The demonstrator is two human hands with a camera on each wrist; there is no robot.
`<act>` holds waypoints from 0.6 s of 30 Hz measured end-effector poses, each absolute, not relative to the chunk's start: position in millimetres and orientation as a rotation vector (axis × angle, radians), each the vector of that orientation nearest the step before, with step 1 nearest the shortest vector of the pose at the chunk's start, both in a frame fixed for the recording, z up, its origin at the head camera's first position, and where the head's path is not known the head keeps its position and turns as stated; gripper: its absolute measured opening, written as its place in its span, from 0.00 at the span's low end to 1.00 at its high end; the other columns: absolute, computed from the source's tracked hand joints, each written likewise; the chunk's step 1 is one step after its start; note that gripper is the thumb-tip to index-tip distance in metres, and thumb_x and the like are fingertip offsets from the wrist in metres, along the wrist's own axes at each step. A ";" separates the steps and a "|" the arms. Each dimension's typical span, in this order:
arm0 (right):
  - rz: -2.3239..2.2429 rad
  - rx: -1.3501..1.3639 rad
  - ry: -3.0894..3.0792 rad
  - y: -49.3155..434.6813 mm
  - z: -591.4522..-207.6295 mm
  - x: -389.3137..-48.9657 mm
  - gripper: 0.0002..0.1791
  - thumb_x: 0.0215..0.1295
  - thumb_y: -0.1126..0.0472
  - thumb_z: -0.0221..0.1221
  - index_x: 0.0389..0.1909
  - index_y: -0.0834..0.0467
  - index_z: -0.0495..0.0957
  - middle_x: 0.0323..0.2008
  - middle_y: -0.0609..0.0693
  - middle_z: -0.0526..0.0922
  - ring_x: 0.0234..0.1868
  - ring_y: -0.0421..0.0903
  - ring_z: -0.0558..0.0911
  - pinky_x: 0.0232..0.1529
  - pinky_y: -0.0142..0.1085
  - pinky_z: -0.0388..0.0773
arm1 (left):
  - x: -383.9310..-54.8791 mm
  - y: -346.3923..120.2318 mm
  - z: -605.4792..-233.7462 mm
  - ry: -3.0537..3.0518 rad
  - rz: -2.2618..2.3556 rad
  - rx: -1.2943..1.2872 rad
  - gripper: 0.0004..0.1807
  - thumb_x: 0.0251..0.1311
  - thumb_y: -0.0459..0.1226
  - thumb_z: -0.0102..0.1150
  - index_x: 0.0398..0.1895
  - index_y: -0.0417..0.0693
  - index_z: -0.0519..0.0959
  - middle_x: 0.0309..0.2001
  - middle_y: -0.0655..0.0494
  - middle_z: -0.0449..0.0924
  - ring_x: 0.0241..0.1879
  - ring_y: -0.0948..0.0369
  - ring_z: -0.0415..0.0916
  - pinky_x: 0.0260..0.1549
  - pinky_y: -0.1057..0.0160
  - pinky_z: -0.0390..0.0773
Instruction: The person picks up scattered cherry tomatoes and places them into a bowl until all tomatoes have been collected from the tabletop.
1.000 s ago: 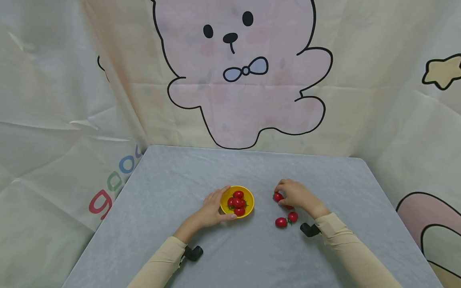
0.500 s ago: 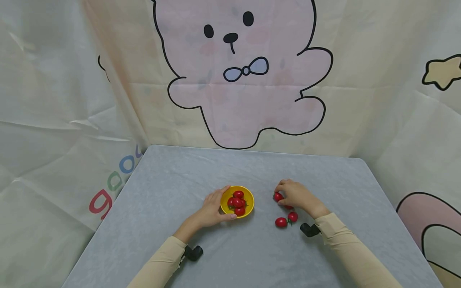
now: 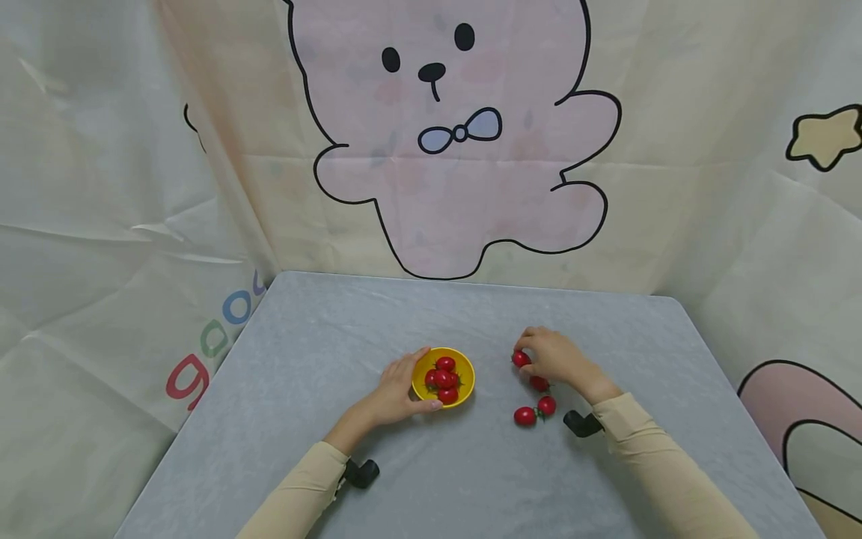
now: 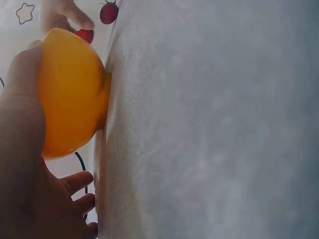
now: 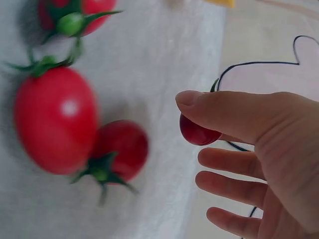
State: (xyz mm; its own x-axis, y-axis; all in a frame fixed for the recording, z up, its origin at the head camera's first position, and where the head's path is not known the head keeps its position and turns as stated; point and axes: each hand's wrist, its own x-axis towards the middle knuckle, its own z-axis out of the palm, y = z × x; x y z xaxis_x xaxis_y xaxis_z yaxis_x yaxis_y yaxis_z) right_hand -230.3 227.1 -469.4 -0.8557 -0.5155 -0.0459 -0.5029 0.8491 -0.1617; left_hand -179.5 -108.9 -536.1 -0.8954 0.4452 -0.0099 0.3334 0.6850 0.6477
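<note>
A yellow bowl (image 3: 466, 370) stands on the table with several cherry tomatoes (image 3: 442, 379) in it. My left hand (image 3: 393, 391) holds the bowl at its left side, thumb by the near rim and fingers round the far rim. To the right, my right hand (image 3: 556, 358) pinches one red cherry tomato (image 3: 521, 359) between thumb and fingers. In the right wrist view, that tomato (image 5: 197, 132) hangs off the table surface, partly covered by the thumb. Three loose tomatoes lie close by: one under the right hand (image 3: 539, 383), another nearer (image 3: 547, 406), and the nearest tomato (image 3: 525, 416).
A grey cloth covers the table (image 3: 377, 322). Behind it hangs a pale curtain with a pink bear print (image 3: 444, 202). Black wrist cameras (image 3: 364, 474) sit on both sleeved forearms.
My right hand has risen slightly and shifted away from me with the pinched tomato, showing more of the loose tomato beneath it. The left hand and bowl have stayed put.
</note>
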 end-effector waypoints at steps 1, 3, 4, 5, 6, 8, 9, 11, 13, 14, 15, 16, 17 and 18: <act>-0.220 -0.801 2.942 226.0 -467.0 -230.4 0.16 0.54 0.55 0.72 0.44 0.52 0.85 0.48 0.52 0.82 0.48 0.52 0.80 0.51 0.51 0.80 | -179.5 -108.9 -536.1 2.728 1.000 0.637 0.57 0.52 0.63 0.66 0.79 0.58 0.46 0.78 0.51 0.53 0.77 0.44 0.50 0.76 0.40 0.44; -0.220 -0.797 2.949 223.7 -462.3 -230.3 0.16 0.55 0.55 0.72 0.45 0.52 0.85 0.48 0.52 0.83 0.49 0.52 0.80 0.51 0.52 0.81 | -179.7 -109.0 -536.2 2.729 0.999 0.641 0.58 0.52 0.63 0.66 0.79 0.57 0.46 0.78 0.51 0.53 0.77 0.44 0.51 0.76 0.40 0.44; -0.218 -0.800 2.949 222.6 -460.3 -230.2 0.17 0.55 0.54 0.71 0.45 0.52 0.85 0.49 0.53 0.83 0.49 0.52 0.80 0.52 0.52 0.81 | -179.9 -109.0 -536.1 2.729 0.998 0.643 0.58 0.52 0.63 0.66 0.79 0.57 0.46 0.78 0.51 0.53 0.77 0.45 0.51 0.76 0.40 0.44; -0.211 -0.805 2.950 221.4 -458.4 -229.9 0.17 0.55 0.54 0.71 0.46 0.51 0.85 0.49 0.52 0.83 0.49 0.52 0.80 0.52 0.52 0.81 | -180.0 -109.0 -536.0 2.729 0.997 0.644 0.58 0.52 0.63 0.66 0.79 0.57 0.45 0.78 0.51 0.54 0.76 0.45 0.51 0.76 0.41 0.44; -0.210 -0.809 2.947 220.2 -456.7 -229.3 0.17 0.55 0.53 0.71 0.46 0.51 0.85 0.49 0.52 0.83 0.49 0.52 0.80 0.52 0.52 0.81 | -180.2 -108.9 -535.9 2.729 0.997 0.645 0.58 0.52 0.63 0.66 0.79 0.57 0.46 0.78 0.51 0.54 0.76 0.45 0.52 0.76 0.41 0.44; -0.203 -0.812 2.943 218.2 -454.2 -227.6 0.17 0.55 0.53 0.71 0.46 0.51 0.85 0.49 0.52 0.83 0.48 0.51 0.80 0.52 0.50 0.81 | -180.4 -108.9 -535.5 2.729 0.996 0.645 0.58 0.52 0.63 0.66 0.79 0.56 0.46 0.78 0.51 0.54 0.76 0.46 0.52 0.76 0.41 0.44; -0.202 -0.814 2.939 217.3 -453.5 -227.2 0.17 0.55 0.53 0.72 0.46 0.51 0.85 0.48 0.51 0.83 0.47 0.50 0.80 0.51 0.50 0.82 | -180.5 -108.9 -535.6 2.730 0.994 0.645 0.58 0.52 0.63 0.66 0.79 0.56 0.45 0.78 0.51 0.54 0.76 0.46 0.52 0.76 0.41 0.44; -0.204 -0.819 2.936 215.9 -452.8 -225.9 0.18 0.55 0.52 0.72 0.46 0.51 0.85 0.48 0.51 0.83 0.46 0.49 0.80 0.51 0.49 0.82 | -180.4 -108.9 -535.8 2.731 0.990 0.644 0.58 0.52 0.64 0.66 0.79 0.57 0.45 0.78 0.51 0.53 0.76 0.45 0.52 0.76 0.41 0.44; -0.204 -0.826 2.937 214.9 -453.2 -225.7 0.18 0.55 0.52 0.72 0.47 0.50 0.85 0.48 0.51 0.83 0.46 0.49 0.80 0.52 0.48 0.82 | -180.0 -108.9 -536.2 2.731 0.990 0.641 0.58 0.52 0.64 0.66 0.79 0.57 0.45 0.78 0.51 0.53 0.76 0.45 0.51 0.76 0.41 0.44; -0.202 -0.829 2.937 214.4 -453.7 -226.0 0.18 0.55 0.52 0.72 0.47 0.50 0.85 0.48 0.51 0.83 0.47 0.49 0.80 0.52 0.49 0.81 | -179.9 -108.9 -536.5 2.729 0.990 0.640 0.58 0.52 0.64 0.66 0.79 0.57 0.45 0.78 0.51 0.53 0.77 0.45 0.51 0.76 0.41 0.44; -0.207 -0.831 2.937 213.5 -453.5 -226.0 0.18 0.55 0.52 0.72 0.47 0.50 0.85 0.49 0.51 0.83 0.47 0.50 0.80 0.53 0.49 0.81 | -179.8 -109.0 -536.7 2.728 0.990 0.640 0.58 0.52 0.64 0.65 0.79 0.58 0.45 0.78 0.51 0.53 0.77 0.45 0.51 0.76 0.41 0.44; -0.206 -0.838 2.941 212.8 -453.5 -225.9 0.18 0.55 0.51 0.72 0.47 0.50 0.85 0.49 0.51 0.83 0.48 0.50 0.79 0.53 0.49 0.81 | -179.6 -109.0 -536.6 2.725 0.992 0.638 0.58 0.52 0.64 0.65 0.79 0.58 0.45 0.79 0.51 0.53 0.77 0.45 0.51 0.76 0.41 0.44; -0.204 -0.845 2.942 211.8 -452.9 -225.7 0.18 0.55 0.52 0.72 0.47 0.50 0.85 0.49 0.51 0.83 0.48 0.50 0.80 0.53 0.50 0.81 | -179.5 -109.1 -536.6 2.724 0.994 0.638 0.58 0.52 0.64 0.65 0.79 0.58 0.45 0.79 0.52 0.53 0.77 0.45 0.51 0.77 0.41 0.44; -0.202 -0.848 2.944 210.7 -452.2 -225.7 0.18 0.55 0.51 0.72 0.47 0.50 0.85 0.49 0.51 0.83 0.49 0.50 0.80 0.54 0.50 0.81 | -179.4 -109.1 -536.3 2.723 0.995 0.636 0.58 0.52 0.64 0.65 0.80 0.58 0.45 0.79 0.52 0.53 0.77 0.45 0.50 0.76 0.41 0.44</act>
